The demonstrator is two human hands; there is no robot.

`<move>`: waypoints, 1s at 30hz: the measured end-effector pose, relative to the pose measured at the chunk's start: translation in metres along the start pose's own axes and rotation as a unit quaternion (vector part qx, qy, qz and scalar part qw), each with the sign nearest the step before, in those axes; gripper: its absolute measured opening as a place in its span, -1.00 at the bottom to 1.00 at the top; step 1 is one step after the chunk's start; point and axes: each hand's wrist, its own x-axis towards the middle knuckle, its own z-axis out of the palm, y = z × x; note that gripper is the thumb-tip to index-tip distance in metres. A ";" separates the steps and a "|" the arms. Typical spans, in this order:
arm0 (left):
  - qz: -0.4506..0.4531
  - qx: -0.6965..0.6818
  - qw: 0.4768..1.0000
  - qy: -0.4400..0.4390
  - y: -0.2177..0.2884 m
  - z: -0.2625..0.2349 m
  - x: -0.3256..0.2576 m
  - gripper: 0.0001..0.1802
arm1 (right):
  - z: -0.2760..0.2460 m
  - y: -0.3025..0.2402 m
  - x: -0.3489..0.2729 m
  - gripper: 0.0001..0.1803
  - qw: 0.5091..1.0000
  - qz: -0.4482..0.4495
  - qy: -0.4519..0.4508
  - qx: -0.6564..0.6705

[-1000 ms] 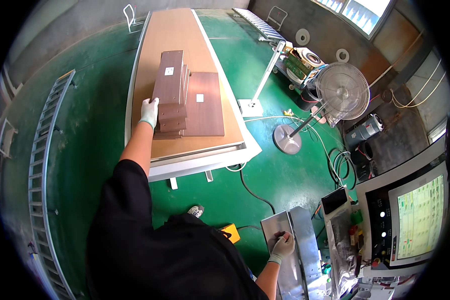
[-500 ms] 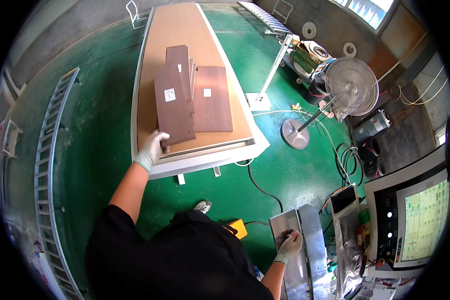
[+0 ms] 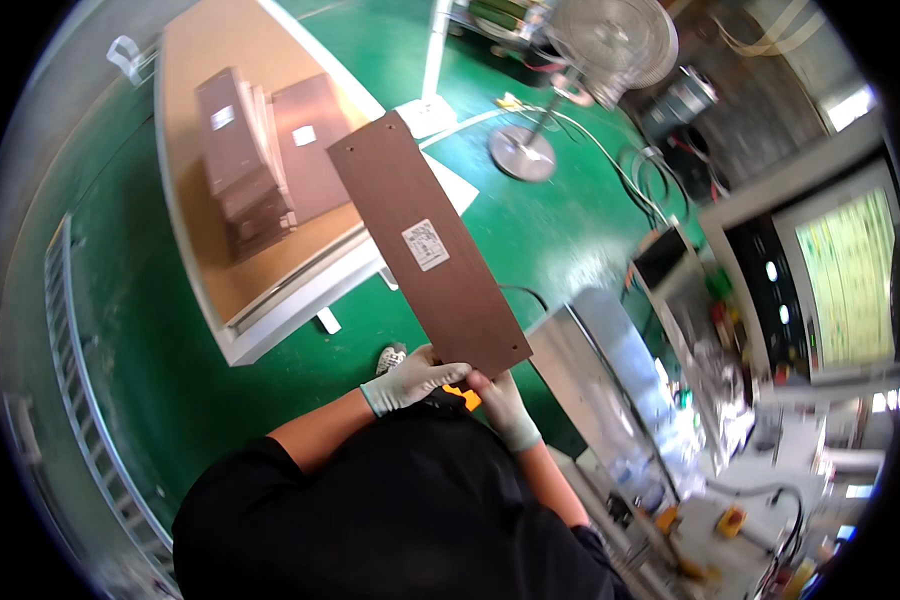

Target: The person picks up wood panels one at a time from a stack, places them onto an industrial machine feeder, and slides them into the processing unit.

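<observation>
A long dark-brown wooden panel (image 3: 460, 290) is held up in front of me, tilted with its far end to the left. It bears a white label (image 3: 426, 245) and small holes near its ends. My gloved left hand (image 3: 415, 380) grips its near end, thumb on top. Beside it, my right hand (image 3: 500, 400), gloved with bare fingertips, closes on the same end near the right corner. Other brown panels (image 3: 232, 150) lie stacked on the long table at the left, with a wider labelled panel (image 3: 310, 165) next to them.
The wood-topped table (image 3: 300, 255) has a white frame. A metal work surface (image 3: 590, 370) stands at my right, near a machine screen (image 3: 845, 275). Beyond are a standing fan (image 3: 610, 45) and loose cables (image 3: 630, 165). A roller conveyor frame (image 3: 75, 360) runs along the left.
My left hand has taken a panel off the stack and brought it toward me. My right hand has left the metal surface and joined on the panel. The view has turned right.
</observation>
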 end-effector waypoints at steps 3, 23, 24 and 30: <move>-0.037 -0.024 0.997 -0.070 -0.004 0.011 0.024 -0.60 | -0.016 0.020 -0.022 -0.53 0.992 0.053 0.065 0.090; -0.287 0.170 0.869 -0.365 -0.117 0.121 0.080 -0.57 | -0.079 0.037 -0.183 -0.71 0.911 -0.072 0.385 0.130; -0.270 0.247 0.840 -0.401 -0.113 0.135 0.084 -0.55 | -0.087 0.044 -0.198 -0.68 0.891 -0.100 0.412 0.162; 0.161 0.494 0.747 -0.414 -0.099 0.198 0.089 -0.73 | -0.137 0.049 -0.275 -0.60 0.810 -0.173 0.523 0.199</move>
